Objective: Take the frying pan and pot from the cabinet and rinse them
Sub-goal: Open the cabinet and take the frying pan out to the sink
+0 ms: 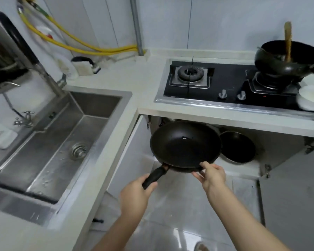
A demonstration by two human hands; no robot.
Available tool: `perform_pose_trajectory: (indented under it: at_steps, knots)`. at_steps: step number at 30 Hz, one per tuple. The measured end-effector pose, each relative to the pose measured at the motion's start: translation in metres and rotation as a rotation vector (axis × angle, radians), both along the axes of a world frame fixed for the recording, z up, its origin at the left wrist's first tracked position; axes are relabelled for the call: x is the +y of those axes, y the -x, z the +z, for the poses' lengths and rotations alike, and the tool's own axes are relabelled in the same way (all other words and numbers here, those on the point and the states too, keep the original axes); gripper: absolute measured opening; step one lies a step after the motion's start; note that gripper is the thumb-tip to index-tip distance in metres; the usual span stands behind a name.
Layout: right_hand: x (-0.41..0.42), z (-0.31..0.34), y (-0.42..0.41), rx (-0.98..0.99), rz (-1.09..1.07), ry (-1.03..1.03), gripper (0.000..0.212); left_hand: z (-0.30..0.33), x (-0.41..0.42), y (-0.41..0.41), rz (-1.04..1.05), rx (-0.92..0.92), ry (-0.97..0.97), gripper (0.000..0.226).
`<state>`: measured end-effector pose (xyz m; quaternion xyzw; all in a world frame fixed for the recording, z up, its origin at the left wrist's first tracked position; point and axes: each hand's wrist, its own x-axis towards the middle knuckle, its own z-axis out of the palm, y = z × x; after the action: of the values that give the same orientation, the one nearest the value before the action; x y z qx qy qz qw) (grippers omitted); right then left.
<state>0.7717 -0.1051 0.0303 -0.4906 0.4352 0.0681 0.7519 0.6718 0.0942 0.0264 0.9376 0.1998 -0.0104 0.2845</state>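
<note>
Left hand (134, 194) grips frying pan (185, 144) handle; right hand (211, 173) pinches rim; pot (237, 147), probably, behind.

A pale L-shaped counter (145, 82) carries everything — a steel sink (96, 104) sunk into its left run, a black hob (223, 82) set into the right. White bowls (310, 98) sit at the hob's right edge. A bottle (66, 69) stands by the back wall. Below the hob, the open cabinet (243, 171) floor holds a dark pot (237, 146).

sink (43, 142) left of open cabinet (279, 151), stove (225, 84) above it, pot (237, 147) inside behind frying pan (185, 144)
</note>
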Motion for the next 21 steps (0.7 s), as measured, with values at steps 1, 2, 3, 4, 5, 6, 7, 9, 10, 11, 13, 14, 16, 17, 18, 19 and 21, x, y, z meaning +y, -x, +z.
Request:
perform_pose_trajectory:
  at_steps: [1,2,3,4,5,6,7,9,10,11,13,14,16,17,18,19,21]
  knots:
    - [0.010,0.008,0.005,0.003,0.013,-0.010,0.024,0.011,0.009,0.007,0.001,-0.007,-0.017,0.030]
    - [0.020,0.015,0.010,0.000,0.028,-0.022,0.024,0.020,0.019,0.015,0.011,-0.019,-0.030,0.030]
    - [0.031,0.022,0.014,-0.009,0.048,-0.034,0.024,0.029,0.029,0.023,0.029,-0.032,-0.042,0.031]
    - [0.041,0.029,0.017,-0.025,0.073,-0.044,0.023,0.039,0.039,0.030,0.052,-0.042,-0.058,0.031]
    - [0.053,0.036,0.019,-0.041,0.105,-0.052,0.021,0.048,0.048,0.037,0.075,-0.047,-0.073,0.032]
    - [0.064,0.045,0.020,-0.059,0.139,-0.058,0.019,0.057,0.058,0.042,0.100,-0.052,-0.080,0.032]
    - [0.076,0.053,0.021,-0.074,0.171,-0.059,0.021,0.064,0.067,0.047,0.126,-0.058,-0.078,0.032]
    - [0.099,0.069,0.020,-0.105,0.216,-0.059,0.024,0.078,0.084,0.055,0.182,-0.080,-0.060,0.032]
    - [0.111,0.076,0.018,-0.121,0.237,-0.066,0.024,0.083,0.093,0.059,0.208,-0.092,-0.055,0.032]
    - [0.124,0.081,0.016,-0.135,0.261,-0.075,0.024,0.087,0.101,0.063,0.235,-0.100,-0.051,0.033]
    - [0.148,0.087,0.012,-0.161,0.312,-0.082,0.026,0.091,0.117,0.070,0.306,-0.105,-0.032,0.035]
    - [0.160,0.089,0.010,-0.175,0.334,-0.083,0.028,0.091,0.125,0.072,0.346,-0.105,-0.024,0.036]
    - [0.185,0.089,0.005,-0.197,0.367,-0.100,0.036,0.092,0.138,0.076,0.416,-0.106,-0.024,0.038]
    - [0.197,0.089,0.002,-0.204,0.392,-0.107,0.042,0.092,0.144,0.077,0.451,-0.105,-0.023,0.038]
    - [0.210,0.088,-0.002,-0.207,0.428,-0.111,0.049,0.092,0.150,0.077,0.488,-0.104,-0.024,0.038]
    - [0.223,0.087,-0.006,-0.207,0.472,-0.115,0.055,0.092,0.156,0.078,0.526,-0.099,-0.032,0.037]
    - [0.250,0.084,-0.015,-0.188,0.571,-0.131,0.062,0.091,0.165,0.079,0.601,-0.072,-0.047,0.038]
